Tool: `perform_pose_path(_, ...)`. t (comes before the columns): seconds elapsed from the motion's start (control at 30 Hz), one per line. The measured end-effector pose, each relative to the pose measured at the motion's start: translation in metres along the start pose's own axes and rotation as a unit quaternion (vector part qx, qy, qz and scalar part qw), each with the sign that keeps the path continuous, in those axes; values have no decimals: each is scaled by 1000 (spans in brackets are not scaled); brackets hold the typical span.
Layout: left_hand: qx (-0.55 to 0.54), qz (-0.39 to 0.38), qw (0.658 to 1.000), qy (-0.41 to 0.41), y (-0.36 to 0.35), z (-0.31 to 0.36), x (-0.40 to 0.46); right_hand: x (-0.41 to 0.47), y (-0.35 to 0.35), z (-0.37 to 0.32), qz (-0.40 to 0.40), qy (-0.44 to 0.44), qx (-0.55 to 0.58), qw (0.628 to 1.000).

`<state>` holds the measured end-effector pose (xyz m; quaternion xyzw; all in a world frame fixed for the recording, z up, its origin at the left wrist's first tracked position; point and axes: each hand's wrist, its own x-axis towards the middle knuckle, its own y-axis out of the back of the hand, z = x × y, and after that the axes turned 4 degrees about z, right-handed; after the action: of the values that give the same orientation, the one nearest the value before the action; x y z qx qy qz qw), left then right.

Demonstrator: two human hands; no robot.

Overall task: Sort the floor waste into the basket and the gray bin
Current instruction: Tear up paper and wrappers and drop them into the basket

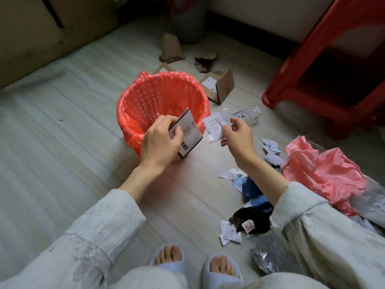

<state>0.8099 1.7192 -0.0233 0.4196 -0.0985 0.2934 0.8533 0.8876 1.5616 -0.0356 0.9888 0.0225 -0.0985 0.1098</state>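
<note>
A red mesh basket [145, 94] lined with a red plastic bag stands on the floor in the middle. My left hand [160, 142] grips a small white printed box [190, 133] over the basket's near rim. Just right of the basket, my right hand [237, 138] pinches a white paper wrapper [215, 127]. The gray bin [188, 24] stands at the back against the wall. Paper scraps [270, 150], a blue item [253, 189] and a dark clump [252, 219] lie on the floor under my right forearm.
A red plastic stool [325, 65] stands at the right. A crumpled pink bag [325, 172] lies on the right. An open cardboard box [221, 86], a clear plastic package [248, 117] and brown cardboard pieces [171, 49] lie behind the basket. My slippered feet [220, 268] are at the bottom.
</note>
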Motion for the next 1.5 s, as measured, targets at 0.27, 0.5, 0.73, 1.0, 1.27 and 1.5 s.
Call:
perform_pose_path(0.27,-67,-35,959,275,15,-23,45,17,-46,-38,-191,-173,203,945)
perform_pose_path(0.5,-73,-32,978,195,0,-23,10,8,-15,-1,-138,-158,63,976)
perform_pose_path(0.73,-95,-264,956,82,-47,-2,-56,-26,38,94,-156,-199,-175,951)
perform_pose_path(1.0,38,-518,854,35,-152,-48,-170,-65,64,217,-172,-66,-497,848)
perform_pose_path(1.27,163,-512,832,-138,-175,-51,-224,-83,74,258,-196,75,-639,740)
perform_pose_path(1.5,120,-502,852,-89,-180,-38,-227,-79,80,260,-212,74,-651,725)
